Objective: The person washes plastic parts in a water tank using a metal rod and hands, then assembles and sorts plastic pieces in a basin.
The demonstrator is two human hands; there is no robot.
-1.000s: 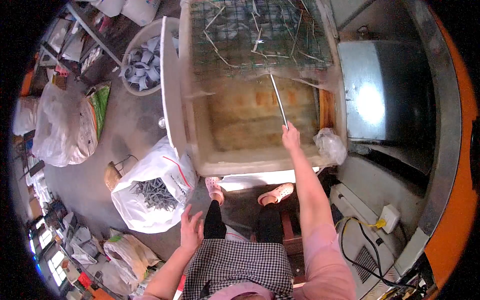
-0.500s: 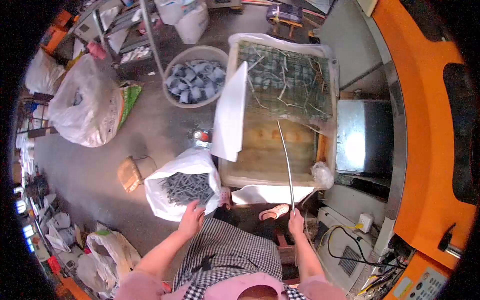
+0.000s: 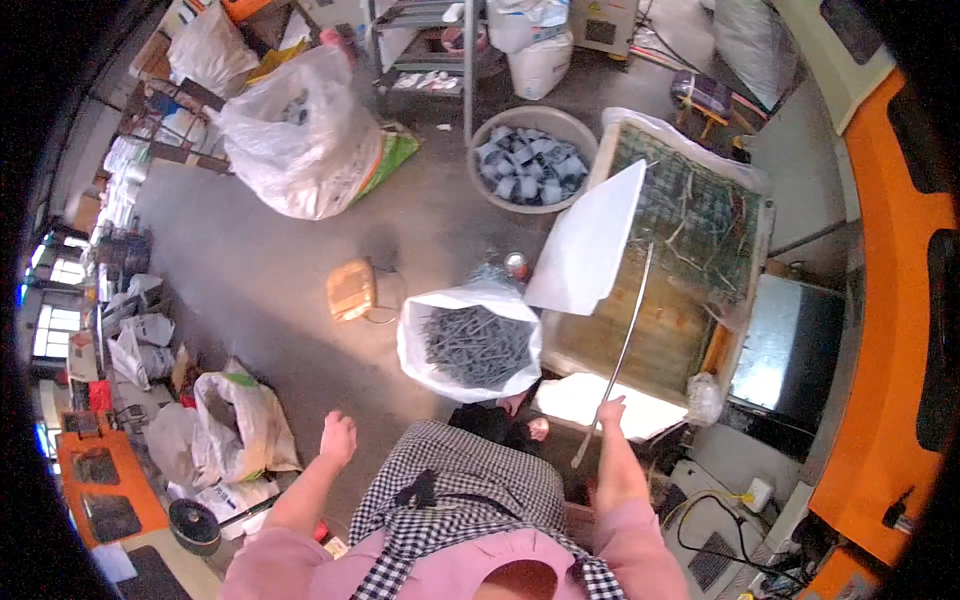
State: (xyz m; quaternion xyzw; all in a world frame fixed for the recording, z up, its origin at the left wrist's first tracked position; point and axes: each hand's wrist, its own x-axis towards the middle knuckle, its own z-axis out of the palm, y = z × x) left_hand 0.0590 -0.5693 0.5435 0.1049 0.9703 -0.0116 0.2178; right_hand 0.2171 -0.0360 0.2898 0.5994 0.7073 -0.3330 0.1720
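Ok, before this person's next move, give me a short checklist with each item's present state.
1. Rod held: ok, the right hand is closed around it, nearer its lower end.
2. Left hand free: ok, it touches nothing and looks empty.
3. Rod's far end clear of the tub: cannot tell, it overlaps the tub in this view.
4. Whole tub in sight: not ok, the white board hides part of its left side.
5. Sack open: ok, its mouth gapes and the grey strips inside show.
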